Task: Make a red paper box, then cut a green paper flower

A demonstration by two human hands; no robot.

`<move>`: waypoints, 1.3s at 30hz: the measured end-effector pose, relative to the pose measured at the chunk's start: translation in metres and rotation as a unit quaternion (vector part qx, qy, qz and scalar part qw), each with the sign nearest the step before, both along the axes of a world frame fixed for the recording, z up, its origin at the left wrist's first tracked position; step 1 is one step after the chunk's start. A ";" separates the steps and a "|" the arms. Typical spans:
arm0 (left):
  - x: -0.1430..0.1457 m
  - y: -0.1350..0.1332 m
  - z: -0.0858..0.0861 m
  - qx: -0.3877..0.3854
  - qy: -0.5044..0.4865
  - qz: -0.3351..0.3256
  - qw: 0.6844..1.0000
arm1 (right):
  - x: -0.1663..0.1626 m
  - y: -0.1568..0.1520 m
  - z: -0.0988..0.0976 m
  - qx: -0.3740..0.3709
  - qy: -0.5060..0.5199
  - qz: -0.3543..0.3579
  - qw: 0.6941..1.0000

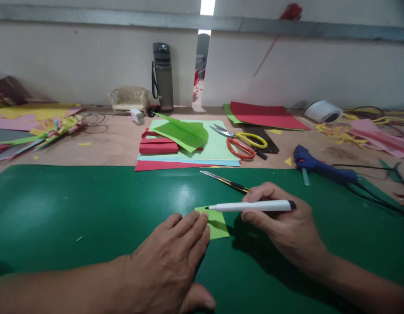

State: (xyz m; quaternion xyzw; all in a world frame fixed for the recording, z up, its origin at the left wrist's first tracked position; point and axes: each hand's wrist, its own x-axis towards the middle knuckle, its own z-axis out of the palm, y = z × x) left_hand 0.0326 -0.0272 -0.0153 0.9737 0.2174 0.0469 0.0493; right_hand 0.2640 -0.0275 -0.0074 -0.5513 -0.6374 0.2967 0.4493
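Our left hand (174, 253) lies flat over the left part of the small green paper square (219, 229), fingers together, thumb out. Our right hand (289, 229) pinches the white marker (251, 206) between thumb and fingers, tip at the square's upper edge; can't tell if it touches. Square sits on the green mat (90, 205): glossy, glare patches, tiny scraps. Craft knife (226, 181) just past it, blue glue gun (323, 168) at the mat's far edge, right. Behind: wooden tabletop (117, 141), scissors (236, 134) on stacked paper, dark bottle (164, 83) by the pale wall (90, 56), metal rail (123, 19) crossing it, narrow bright gap mid-wall.
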 end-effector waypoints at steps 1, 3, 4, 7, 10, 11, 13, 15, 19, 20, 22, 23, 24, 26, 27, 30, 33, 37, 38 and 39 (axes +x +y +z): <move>-0.001 0.000 0.000 -0.006 -0.004 0.002 1.000 | -0.001 0.001 -0.003 -0.017 0.011 -0.004 1.000; -0.002 0.000 0.001 -0.026 -0.010 0.011 1.000 | -0.002 0.004 -0.008 -0.043 0.049 0.002 0.998; -0.003 0.000 0.001 -0.037 -0.011 0.017 0.999 | -0.002 0.005 -0.009 -0.050 0.074 0.012 0.996; -0.004 0.000 0.002 -0.060 -0.009 0.023 0.998 | -0.002 0.006 -0.011 -0.064 0.142 0.054 0.986; -0.006 0.002 0.001 -0.062 -0.011 0.018 0.998 | -0.003 0.005 -0.010 -0.051 0.121 0.058 0.990; -0.006 0.003 0.001 -0.061 -0.014 0.017 0.998 | -0.003 0.004 -0.009 -0.037 0.088 0.049 0.994; -0.008 0.005 -0.001 -0.060 -0.019 0.013 0.998 | -0.004 0.003 -0.007 0.000 0.009 0.033 0.999; -0.010 0.007 -0.002 -0.061 -0.020 0.009 0.998 | -0.004 0.001 -0.006 0.038 -0.044 0.031 0.998; -0.011 0.009 -0.003 -0.064 -0.018 0.006 0.998 | -0.003 0.000 -0.004 0.085 -0.082 0.047 0.992; -0.011 0.010 -0.003 -0.064 -0.019 0.005 0.998 | -0.003 0.001 -0.005 0.083 -0.088 0.041 0.992; -0.011 0.010 -0.002 -0.065 -0.018 0.003 0.998 | -0.003 0.002 -0.006 0.065 -0.096 0.023 0.993; -0.011 0.010 -0.002 -0.066 -0.019 0.003 0.998 | -0.003 0.002 -0.006 0.055 -0.097 0.017 0.994; -0.011 0.011 -0.002 -0.066 -0.021 0.004 0.998 | -0.004 0.003 -0.007 0.047 -0.096 0.015 0.994; -0.011 0.011 -0.002 -0.065 -0.025 0.006 0.998 | -0.005 0.004 -0.008 0.033 -0.090 0.010 0.995; -0.011 0.011 -0.003 -0.063 -0.030 0.006 0.998 | -0.006 0.004 -0.008 0.026 -0.089 0.008 0.996; -0.011 0.011 -0.004 -0.059 -0.042 0.004 0.997 | -0.008 0.004 -0.008 0.008 -0.090 0.003 0.996; -0.011 0.011 -0.005 -0.057 -0.048 0.005 0.997 | -0.008 0.004 -0.008 0.007 -0.091 0.000 0.996; -0.011 0.010 -0.006 -0.057 -0.037 0.009 0.998 | -0.009 0.004 -0.008 0.004 -0.087 0.008 0.996; -0.011 0.010 -0.006 -0.057 -0.034 0.009 0.998 | -0.009 0.004 -0.008 0.002 -0.087 0.011 0.996; -0.011 0.010 -0.006 -0.058 -0.032 0.009 0.998 | -0.009 0.004 -0.008 0.001 -0.087 0.013 0.996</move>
